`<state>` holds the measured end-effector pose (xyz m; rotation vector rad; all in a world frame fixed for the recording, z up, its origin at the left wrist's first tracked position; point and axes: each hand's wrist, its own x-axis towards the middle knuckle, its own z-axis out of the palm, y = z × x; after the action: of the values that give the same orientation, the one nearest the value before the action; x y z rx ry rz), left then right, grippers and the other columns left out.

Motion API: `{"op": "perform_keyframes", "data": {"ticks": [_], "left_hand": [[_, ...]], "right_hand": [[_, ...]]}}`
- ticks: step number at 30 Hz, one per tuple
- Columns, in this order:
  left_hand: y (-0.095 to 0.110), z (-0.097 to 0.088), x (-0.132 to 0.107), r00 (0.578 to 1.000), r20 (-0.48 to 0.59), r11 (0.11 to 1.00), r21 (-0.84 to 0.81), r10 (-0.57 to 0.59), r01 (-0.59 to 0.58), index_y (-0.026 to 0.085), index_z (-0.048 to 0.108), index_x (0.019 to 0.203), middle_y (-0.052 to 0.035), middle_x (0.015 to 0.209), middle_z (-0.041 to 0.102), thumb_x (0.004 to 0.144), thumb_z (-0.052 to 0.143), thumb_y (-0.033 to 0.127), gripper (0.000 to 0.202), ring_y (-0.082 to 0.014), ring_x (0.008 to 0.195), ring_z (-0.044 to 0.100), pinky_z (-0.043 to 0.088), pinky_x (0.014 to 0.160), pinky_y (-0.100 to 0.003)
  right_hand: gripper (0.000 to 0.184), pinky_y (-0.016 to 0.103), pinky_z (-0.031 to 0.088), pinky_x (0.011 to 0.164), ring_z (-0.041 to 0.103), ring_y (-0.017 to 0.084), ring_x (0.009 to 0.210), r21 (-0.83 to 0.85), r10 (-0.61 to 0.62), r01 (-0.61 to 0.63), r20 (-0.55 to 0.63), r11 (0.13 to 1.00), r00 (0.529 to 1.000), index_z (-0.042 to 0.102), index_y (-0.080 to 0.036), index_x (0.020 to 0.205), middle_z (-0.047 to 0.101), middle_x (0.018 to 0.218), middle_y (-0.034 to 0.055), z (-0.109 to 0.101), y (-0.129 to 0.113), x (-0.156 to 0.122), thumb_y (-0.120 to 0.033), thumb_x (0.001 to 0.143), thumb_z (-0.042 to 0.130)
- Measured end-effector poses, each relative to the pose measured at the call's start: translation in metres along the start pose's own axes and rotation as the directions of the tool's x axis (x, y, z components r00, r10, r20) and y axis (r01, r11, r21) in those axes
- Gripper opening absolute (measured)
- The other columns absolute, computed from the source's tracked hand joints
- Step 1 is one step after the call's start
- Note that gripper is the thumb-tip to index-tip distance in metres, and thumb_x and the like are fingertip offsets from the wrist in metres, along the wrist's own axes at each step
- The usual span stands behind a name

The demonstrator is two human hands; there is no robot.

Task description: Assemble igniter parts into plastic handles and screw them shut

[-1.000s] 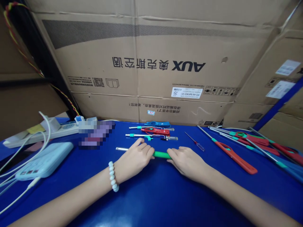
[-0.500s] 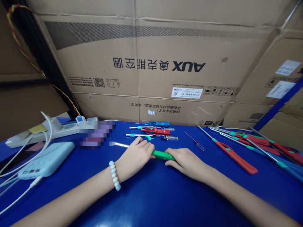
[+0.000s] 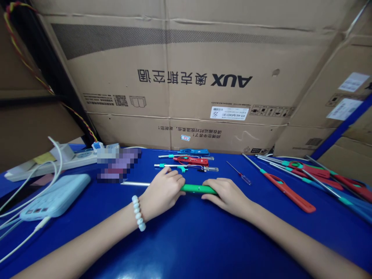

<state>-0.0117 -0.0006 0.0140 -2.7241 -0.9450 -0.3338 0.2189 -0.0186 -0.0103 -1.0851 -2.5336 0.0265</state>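
Note:
A long lighter with a green handle (image 3: pixel 197 188) and a thin metal tube lies across the blue table (image 3: pixel 186 240). My left hand (image 3: pixel 162 190), with a white bead bracelet at the wrist, is closed round the handle's left end where the tube starts. The tube sticks out to the left of that hand. My right hand (image 3: pixel 228 193) is closed over the handle's right end. Only the middle of the green handle shows between my hands.
Several partly taken-apart lighters (image 3: pixel 188 161) lie just behind my hands. A small screwdriver (image 3: pixel 240 175) and a pile of red and teal lighters (image 3: pixel 305 178) sit at the right. A pale blue device (image 3: pixel 55 197), cables and a power strip (image 3: pixel 58 159) are at the left. Cardboard boxes (image 3: pixel 186 77) wall the back.
The metal tube has slid further out to the left from under my left hand, and more green handle shows. Both hands kept their grip and barely shifted.

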Motion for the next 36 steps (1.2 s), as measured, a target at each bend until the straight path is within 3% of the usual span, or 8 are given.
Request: {"op": "perform_keyframes", "data": {"ticks": [7, 12, 15, 18, 21, 24, 28, 36], "left_hand": [[-0.006, 0.005, 0.001, 0.998, 0.059, 1.000, -0.004, 0.011, -0.011, 0.015, 0.057, 0.075, -0.0024, 0.075, 0.063, 0.082, 0.065, 0.024, 0.014, -0.0199, 0.074, 0.056, 0.032, 0.071, -0.033], [0.006, 0.013, -0.001, 0.994, 0.046, 0.990, -0.110, 0.097, -0.092, 0.018, 0.054, 0.108, -0.0031, 0.093, 0.063, 0.088, 0.057, 0.036, 0.027, -0.0209, 0.085, 0.057, 0.038, 0.075, -0.033], [0.013, 0.019, -0.001, 0.995, 0.029, 0.986, -0.134, 0.100, -0.095, 0.017, 0.051, 0.114, -0.0046, 0.098, 0.062, 0.093, 0.048, 0.032, 0.026, -0.0213, 0.089, 0.057, 0.042, 0.077, -0.033], [0.014, 0.023, -0.001, 0.994, 0.020, 0.983, -0.150, 0.111, -0.107, 0.016, 0.052, 0.114, -0.0057, 0.097, 0.061, 0.095, 0.044, 0.029, 0.024, -0.0209, 0.090, 0.057, 0.044, 0.078, -0.032], [0.011, 0.024, -0.001, 0.991, 0.016, 0.984, -0.123, 0.132, -0.129, 0.019, 0.050, 0.121, -0.0061, 0.098, 0.059, 0.095, 0.043, 0.030, 0.029, -0.0209, 0.089, 0.055, 0.045, 0.077, -0.032], [0.008, 0.023, -0.001, 0.988, 0.018, 0.984, -0.100, 0.153, -0.150, 0.022, 0.046, 0.128, -0.0062, 0.101, 0.057, 0.094, 0.045, 0.027, 0.035, -0.0216, 0.091, 0.054, 0.044, 0.078, -0.034], [0.006, 0.024, -0.001, 0.987, 0.005, 0.979, -0.127, 0.158, -0.156, 0.024, 0.045, 0.130, -0.0059, 0.103, 0.055, 0.094, 0.044, 0.027, 0.036, -0.0211, 0.090, 0.052, 0.043, 0.080, -0.035], [0.008, 0.026, -0.001, 0.990, -0.011, 0.979, -0.144, 0.140, -0.141, 0.024, 0.045, 0.131, -0.0066, 0.103, 0.055, 0.095, 0.042, 0.036, 0.037, -0.0205, 0.091, 0.052, 0.042, 0.080, -0.033]], "right_hand": [[0.035, 0.027, 0.036, 0.058, 0.054, 0.016, 0.058, -0.051, -0.093, 0.087, -0.132, 0.995, 0.987, 0.054, -0.016, 0.085, 0.062, 0.071, 0.0042, 0.019, 0.004, -0.001, -0.041, 0.097, 0.033], [0.034, 0.028, 0.035, 0.060, 0.056, 0.016, 0.062, -0.100, -0.178, 0.164, -0.154, 0.981, 0.972, 0.056, -0.015, 0.087, 0.062, 0.071, 0.0045, 0.023, 0.001, -0.001, -0.039, 0.098, 0.034], [0.031, 0.029, 0.034, 0.062, 0.056, 0.017, 0.067, -0.083, -0.177, 0.164, -0.183, 0.983, 0.967, 0.056, -0.016, 0.089, 0.063, 0.075, 0.0048, 0.021, 0.002, 0.000, -0.041, 0.095, 0.040], [0.034, 0.031, 0.035, 0.066, 0.054, 0.019, 0.072, -0.023, -0.127, 0.125, -0.237, 0.992, 0.963, 0.056, -0.016, 0.093, 0.063, 0.083, 0.0066, 0.018, 0.000, -0.001, -0.049, 0.089, 0.048], [0.023, 0.033, 0.035, 0.071, 0.053, 0.019, 0.077, 0.069, -0.037, 0.062, -0.318, 0.996, 0.947, 0.054, -0.017, 0.094, 0.061, 0.086, 0.0068, 0.015, 0.000, -0.003, -0.038, 0.093, 0.043], [0.018, 0.032, 0.035, 0.073, 0.053, 0.018, 0.076, 0.156, 0.135, -0.069, -0.461, 0.985, 0.877, 0.051, -0.019, 0.088, 0.059, 0.081, 0.0040, 0.015, 0.007, -0.005, -0.021, 0.094, 0.034], [0.014, 0.031, 0.037, 0.070, 0.053, 0.018, 0.073, 0.213, 0.307, -0.226, -0.542, 0.951, 0.782, 0.049, -0.021, 0.082, 0.056, 0.077, 0.0021, 0.015, 0.027, -0.006, -0.018, 0.090, 0.038], [0.015, 0.029, 0.039, 0.067, 0.052, 0.017, 0.074, 0.140, 0.226, -0.195, -0.257, 0.971, 0.940, 0.057, -0.018, 0.081, 0.056, 0.078, 0.0025, 0.015, 0.038, -0.001, -0.008, 0.077, 0.046]]}}
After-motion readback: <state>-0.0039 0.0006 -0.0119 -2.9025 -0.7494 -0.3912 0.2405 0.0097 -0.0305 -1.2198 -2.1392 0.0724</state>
